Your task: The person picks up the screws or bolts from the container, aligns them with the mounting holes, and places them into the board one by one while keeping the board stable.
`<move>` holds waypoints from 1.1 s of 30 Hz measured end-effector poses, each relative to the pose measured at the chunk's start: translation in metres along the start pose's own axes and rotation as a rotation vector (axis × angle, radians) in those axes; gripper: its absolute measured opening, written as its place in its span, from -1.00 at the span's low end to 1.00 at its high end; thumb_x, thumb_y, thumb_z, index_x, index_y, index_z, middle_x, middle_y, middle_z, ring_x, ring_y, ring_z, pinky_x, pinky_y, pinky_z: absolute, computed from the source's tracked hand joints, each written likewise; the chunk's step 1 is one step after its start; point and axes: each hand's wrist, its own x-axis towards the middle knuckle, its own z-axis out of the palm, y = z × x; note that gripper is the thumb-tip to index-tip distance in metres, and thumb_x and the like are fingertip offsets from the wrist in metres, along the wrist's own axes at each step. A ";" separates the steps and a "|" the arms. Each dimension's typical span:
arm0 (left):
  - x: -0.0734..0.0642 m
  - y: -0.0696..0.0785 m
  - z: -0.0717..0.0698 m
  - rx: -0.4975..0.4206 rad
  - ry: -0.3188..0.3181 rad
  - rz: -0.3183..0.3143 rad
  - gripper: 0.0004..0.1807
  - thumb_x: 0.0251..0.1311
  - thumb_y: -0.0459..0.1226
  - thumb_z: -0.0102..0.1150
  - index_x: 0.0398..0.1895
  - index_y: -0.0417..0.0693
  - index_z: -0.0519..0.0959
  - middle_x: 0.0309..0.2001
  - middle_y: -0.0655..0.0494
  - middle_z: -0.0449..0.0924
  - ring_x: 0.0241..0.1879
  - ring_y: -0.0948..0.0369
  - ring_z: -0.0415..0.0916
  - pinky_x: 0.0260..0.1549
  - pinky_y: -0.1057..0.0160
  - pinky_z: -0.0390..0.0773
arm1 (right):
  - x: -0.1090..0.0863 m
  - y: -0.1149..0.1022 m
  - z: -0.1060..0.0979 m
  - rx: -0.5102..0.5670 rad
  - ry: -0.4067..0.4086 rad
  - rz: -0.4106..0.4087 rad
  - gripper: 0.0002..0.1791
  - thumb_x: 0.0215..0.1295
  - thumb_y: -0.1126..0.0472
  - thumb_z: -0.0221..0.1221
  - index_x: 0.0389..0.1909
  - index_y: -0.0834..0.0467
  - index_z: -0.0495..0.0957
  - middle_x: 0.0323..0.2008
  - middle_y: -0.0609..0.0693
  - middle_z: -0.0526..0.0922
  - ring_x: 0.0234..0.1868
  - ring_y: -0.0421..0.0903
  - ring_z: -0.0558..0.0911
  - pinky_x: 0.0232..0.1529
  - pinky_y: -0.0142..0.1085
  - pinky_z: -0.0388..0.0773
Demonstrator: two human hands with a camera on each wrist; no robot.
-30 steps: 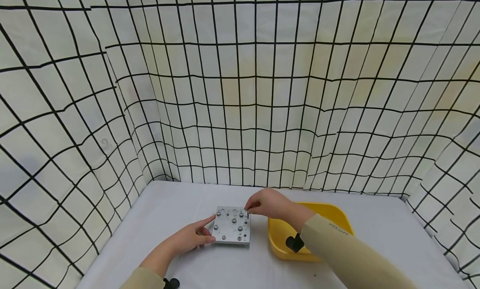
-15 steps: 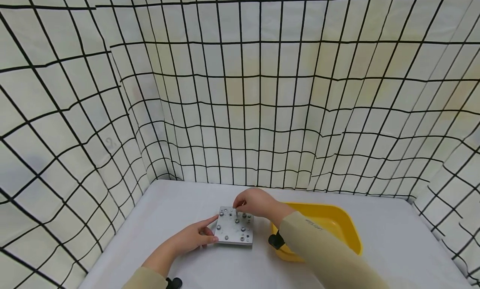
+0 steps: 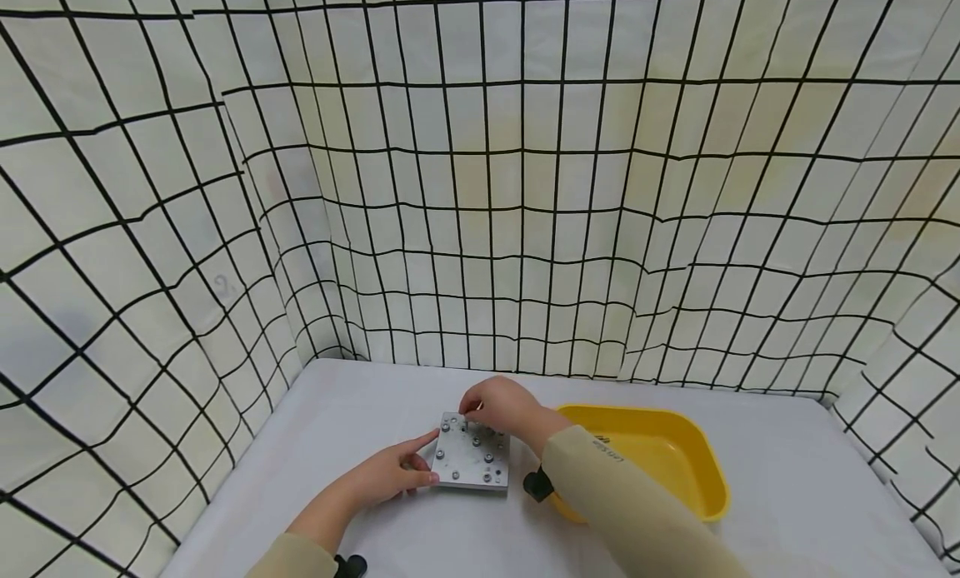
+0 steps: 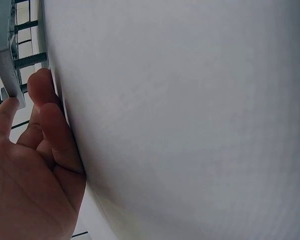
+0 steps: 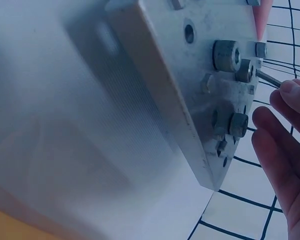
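A square metal plate (image 3: 467, 468) with several socket-head bolts (image 5: 227, 55) in it lies on the white table. My left hand (image 3: 386, 476) holds its left side, index finger at the far corner and thumb at the near one. Threaded bolt ends (image 4: 32, 60) stick out below the plate in the left wrist view, with curled fingers beside them. Over the plate's far part, my right hand (image 3: 501, 405) pinches a thin threaded screw (image 5: 268, 78) between thumb and fingertips. Whether the screw's tip sits in a hole cannot be told.
A yellow tray (image 3: 708, 461) stands right of the plate, partly behind the right forearm. White table surface (image 3: 375, 395) surrounds plate and tray. Walls of white cloth with black grid lines (image 3: 480, 228) rise behind the table and at both sides.
My right hand has moved left from the plate's far right corner to its far middle-left part, carrying the screw. The left hand has kept its hold on the plate.
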 end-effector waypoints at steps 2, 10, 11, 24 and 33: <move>0.000 0.000 0.000 0.001 0.003 -0.005 -0.13 0.16 -0.03 0.38 0.52 0.06 0.22 -0.28 0.12 0.56 -0.40 0.16 0.46 -0.40 0.18 0.44 | 0.001 0.000 0.002 -0.008 0.011 -0.001 -0.89 0.36 0.14 0.27 -0.19 -0.09 0.74 -0.32 -0.32 0.64 -0.34 -0.26 0.51 -0.24 -0.40 0.49; 0.001 -0.001 0.002 0.009 0.005 -0.009 -0.12 0.15 0.00 0.39 0.52 0.09 0.22 -0.28 0.13 0.56 -0.39 0.16 0.46 -0.40 0.20 0.45 | 0.002 0.003 0.008 0.000 0.029 0.028 -0.89 0.36 0.15 0.26 -0.17 -0.06 0.73 -0.28 -0.28 0.66 -0.33 -0.24 0.52 -0.20 -0.37 0.50; 0.001 -0.001 0.002 0.010 0.004 -0.009 -0.12 0.15 0.00 0.39 0.52 0.09 0.22 -0.28 0.13 0.56 -0.40 0.16 0.46 -0.40 0.19 0.45 | 0.003 0.003 0.009 0.001 0.029 0.031 -0.89 0.36 0.15 0.26 -0.17 -0.06 0.73 -0.27 -0.28 0.66 -0.32 -0.24 0.52 -0.19 -0.37 0.50; 0.003 0.000 0.000 -0.001 -0.001 0.000 -0.11 0.16 -0.02 0.39 0.53 0.07 0.21 -0.27 0.14 0.57 -0.41 0.16 0.47 -0.41 0.19 0.46 | 0.004 0.000 0.011 -0.171 0.027 -0.058 -0.89 0.35 0.14 0.26 -0.20 -0.08 0.74 -0.28 -0.30 0.68 -0.28 -0.27 0.51 -0.02 -0.32 0.51; 0.000 0.000 -0.001 -0.007 -0.010 0.012 -0.12 0.18 -0.04 0.38 0.53 0.05 0.20 -0.26 0.13 0.56 -0.39 0.17 0.46 -0.40 0.19 0.45 | 0.005 -0.002 0.015 -0.223 -0.019 -0.077 -0.86 0.38 0.14 0.24 -0.16 -0.10 0.74 -0.19 -0.28 0.69 -0.23 -0.27 0.54 0.07 -0.32 0.50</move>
